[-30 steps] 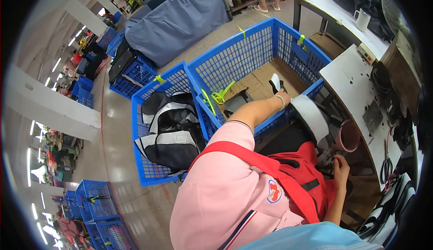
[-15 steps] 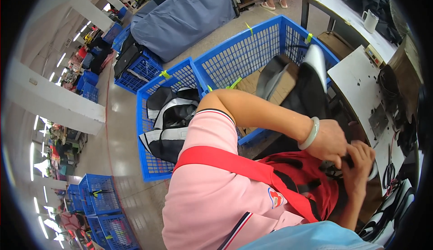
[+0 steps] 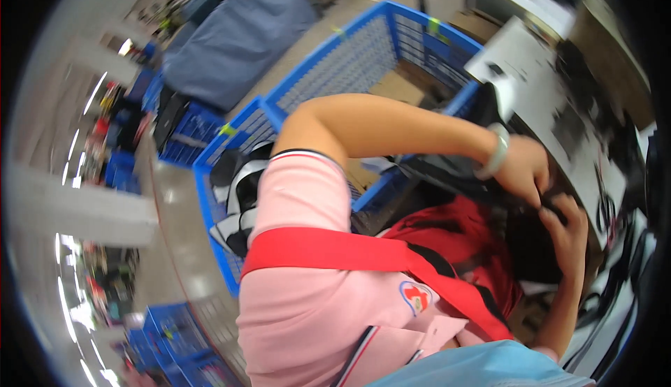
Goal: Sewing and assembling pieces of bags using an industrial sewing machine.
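My left hand (image 3: 524,168), with a pale bangle at its wrist, is closed on the edge of a piece of black material (image 3: 535,237). Close below it, my right hand (image 3: 570,230) pinches the same dark edge between thumb and fingers. The piece hangs down beside the red apron (image 3: 454,237) over my lap. Under my left forearm lies more black sheet material (image 3: 447,176); whether it joins the held piece I cannot tell. Motion blur softens the fingertips.
A white worktable (image 3: 531,90) with dark scraps runs along the right. A large blue basket (image 3: 335,66) with cardboard inside stands ahead. Left of it, another blue basket (image 3: 210,230) holds black and white pieces. Black and white strips (image 3: 615,296) hang at the lower right.
The view has swung, so the baskets sit further left and higher. My hands have drawn slightly apart, and black material now spreads below them and under my left forearm.
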`<action>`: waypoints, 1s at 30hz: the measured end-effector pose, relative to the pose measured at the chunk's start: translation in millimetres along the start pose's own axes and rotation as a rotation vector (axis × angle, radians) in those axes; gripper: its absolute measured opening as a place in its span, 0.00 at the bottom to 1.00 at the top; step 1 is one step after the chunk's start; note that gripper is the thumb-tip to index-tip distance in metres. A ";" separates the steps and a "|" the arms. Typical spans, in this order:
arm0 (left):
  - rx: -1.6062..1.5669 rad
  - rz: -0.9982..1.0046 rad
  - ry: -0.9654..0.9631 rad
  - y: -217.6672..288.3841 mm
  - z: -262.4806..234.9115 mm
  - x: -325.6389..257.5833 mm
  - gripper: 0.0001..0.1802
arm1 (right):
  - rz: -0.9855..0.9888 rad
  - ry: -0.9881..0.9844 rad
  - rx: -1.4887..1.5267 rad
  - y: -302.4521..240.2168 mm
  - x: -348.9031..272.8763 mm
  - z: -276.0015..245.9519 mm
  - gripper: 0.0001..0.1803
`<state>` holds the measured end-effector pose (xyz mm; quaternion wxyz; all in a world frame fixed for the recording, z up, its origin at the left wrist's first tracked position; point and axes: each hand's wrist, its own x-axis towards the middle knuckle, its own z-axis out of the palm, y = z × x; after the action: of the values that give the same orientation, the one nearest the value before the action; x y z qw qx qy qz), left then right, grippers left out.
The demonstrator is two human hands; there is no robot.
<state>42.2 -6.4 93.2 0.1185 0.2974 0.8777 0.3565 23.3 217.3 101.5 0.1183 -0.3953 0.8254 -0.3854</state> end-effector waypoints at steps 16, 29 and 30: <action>0.055 -0.048 0.096 -40.4 -55.7 100.9 0.15 | 0.167 0.102 0.260 86.8 54.0 -57.3 0.16; -0.290 -0.233 0.154 -87.2 -57.1 161.3 0.15 | 0.251 0.129 0.399 145.2 94.2 -73.8 0.16; -0.288 -0.232 0.155 -91.0 -57.5 164.2 0.15 | 0.249 0.130 0.399 147.0 96.4 -74.3 0.16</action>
<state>-152.3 9.5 71.7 0.1325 0.1459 0.8525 0.4842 -159.9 243.2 54.9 0.1871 -0.2336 0.7811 -0.5480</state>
